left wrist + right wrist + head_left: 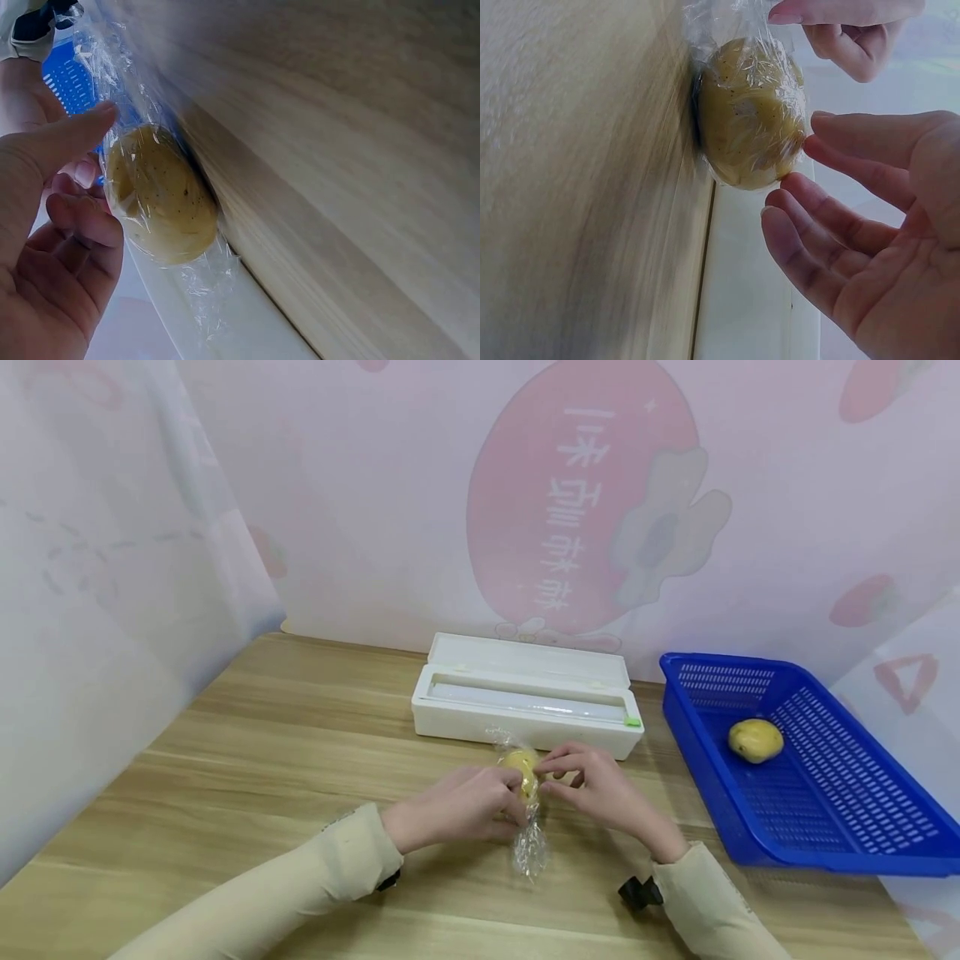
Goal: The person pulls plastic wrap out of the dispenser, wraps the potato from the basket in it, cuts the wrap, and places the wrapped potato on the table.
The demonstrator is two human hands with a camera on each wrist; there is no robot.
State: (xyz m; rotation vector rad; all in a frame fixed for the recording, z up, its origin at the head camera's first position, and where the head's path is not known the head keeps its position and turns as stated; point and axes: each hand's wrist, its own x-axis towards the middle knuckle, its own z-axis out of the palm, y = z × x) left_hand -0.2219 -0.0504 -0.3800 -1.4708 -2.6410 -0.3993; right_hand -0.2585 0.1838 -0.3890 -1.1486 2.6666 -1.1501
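A yellow potato [521, 773] lies on the table inside crinkled cling film, with a gathered tail of film [530, 850] toward the person. At its left is the left hand [472, 797]; in the left wrist view its thumb [79, 135] lies along the film while the other fingers are loosely bent, apart from the thumb. From the right, the right hand [600, 783] reaches in with spread, slightly bent fingers [817, 217]. Its fingertips touch or nearly touch the side of the wrapped potato [746, 120]. Neither hand visibly grips the potato.
Behind the hands stands a white cling film box [525, 737], its lid raised, a roll [525, 700] inside and a green slider [632, 722] at the right end. A blue basket [712, 785] on the right holds another potato [755, 741]. A printed curtain hangs behind.
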